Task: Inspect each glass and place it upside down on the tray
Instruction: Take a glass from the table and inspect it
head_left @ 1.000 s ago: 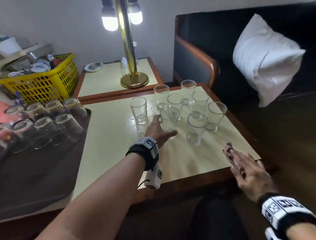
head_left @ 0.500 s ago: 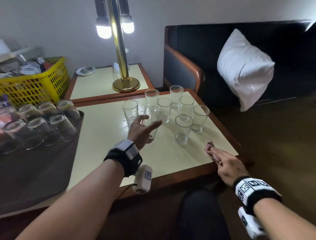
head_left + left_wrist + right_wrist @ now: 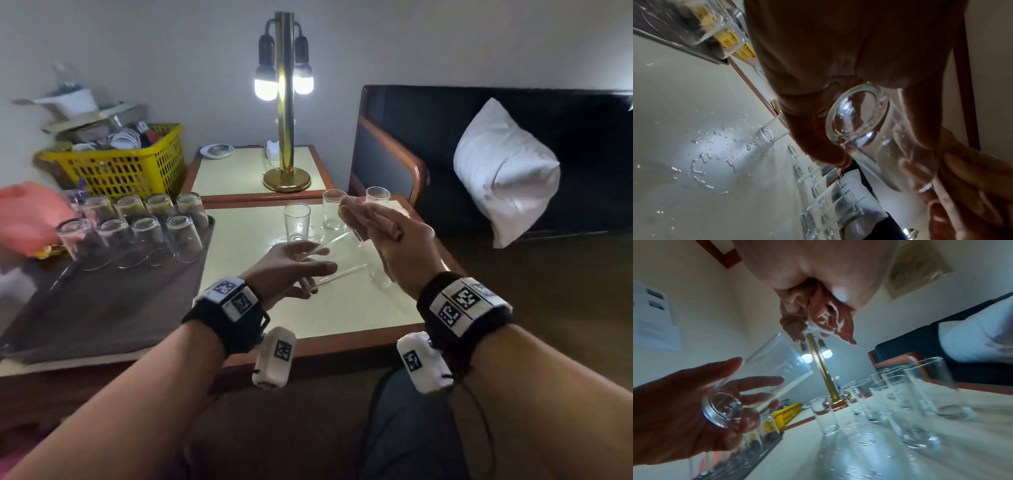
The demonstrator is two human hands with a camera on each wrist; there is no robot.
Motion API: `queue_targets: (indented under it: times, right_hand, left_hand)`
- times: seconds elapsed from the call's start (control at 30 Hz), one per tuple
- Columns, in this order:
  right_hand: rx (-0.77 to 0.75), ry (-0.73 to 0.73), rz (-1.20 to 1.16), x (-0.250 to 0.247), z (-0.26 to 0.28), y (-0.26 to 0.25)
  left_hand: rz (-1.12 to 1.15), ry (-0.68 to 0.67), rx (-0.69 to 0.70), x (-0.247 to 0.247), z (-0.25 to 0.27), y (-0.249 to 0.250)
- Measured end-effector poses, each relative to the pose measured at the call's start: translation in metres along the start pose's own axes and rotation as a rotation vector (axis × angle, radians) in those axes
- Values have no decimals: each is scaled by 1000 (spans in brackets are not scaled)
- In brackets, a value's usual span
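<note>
My left hand (image 3: 298, 263) grips a clear glass (image 3: 339, 253) by its base, tilted on its side above the table with its mouth toward the right. The left wrist view shows the thick base of the glass (image 3: 859, 116) between thumb and fingers. My right hand (image 3: 387, 236) pinches a reddish cloth (image 3: 390, 229) just at the glass mouth; the cloth (image 3: 830, 321) is bunched in the fingers. Several glasses (image 3: 147, 236) stand upside down at the far end of the dark tray (image 3: 102, 308) on the left. Several upright glasses (image 3: 297, 221) remain on the cream table.
Water drops (image 3: 702, 159) lie on the table (image 3: 342, 308) near the upright glasses. A lit brass lamp (image 3: 286, 137) stands on the side table behind. A yellow basket (image 3: 120, 168) sits back left; a dark sofa with a white pillow (image 3: 503, 171) is on the right.
My left hand has lifted one glass out of the group and tipped it on its side. My right hand has picked the cloth up from the table edge and raised it to the glass.
</note>
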State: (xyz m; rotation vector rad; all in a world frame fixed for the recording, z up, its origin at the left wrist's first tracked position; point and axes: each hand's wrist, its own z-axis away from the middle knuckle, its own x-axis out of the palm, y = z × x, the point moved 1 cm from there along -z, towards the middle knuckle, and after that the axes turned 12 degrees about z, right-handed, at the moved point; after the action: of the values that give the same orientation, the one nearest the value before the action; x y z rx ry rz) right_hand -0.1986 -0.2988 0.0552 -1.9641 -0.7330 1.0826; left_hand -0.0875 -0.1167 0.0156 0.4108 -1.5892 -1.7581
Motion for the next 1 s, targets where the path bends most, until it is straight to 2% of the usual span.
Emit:
queue_targets:
  times: [0.13,0.27,0.33,0.47,0.57,0.63,0.73,0.83,0.93,1.0]
  right_hand:
    - [-40,-74,-19,18,-7,-23]
    - [-15,-122,136,28,-3,-21]
    - [-5,-112,82,35,2,-22]
    - [40,-55,-257,52,15,-34]
    - [53,60,-120,58,13,-27]
    - [51,72,-72,61,13,-26]
    - [-6,-3,-143,70,17,-33]
    - [-48,-48,-85,77,17,-38]
    - [49,-111,-185,82,14,-38]
    - [106,-90,-259,83,14,-43]
  left_hand:
    - [159,120,38,-23,16,3]
    - [332,227,98,-43,26,3]
    - [434,270,120,-43,28,3]
    - [573,323,107,-33,26,3]
    - [633,320,97,-23,26,8]
    - [608,333,101,-18,24,10]
    - [501,363,136,-11,23,11]
    - [390,353,211,-8,22,13]
    - [273,372,225,-9,24,12]
    - [215,346,202,-12,24,12]
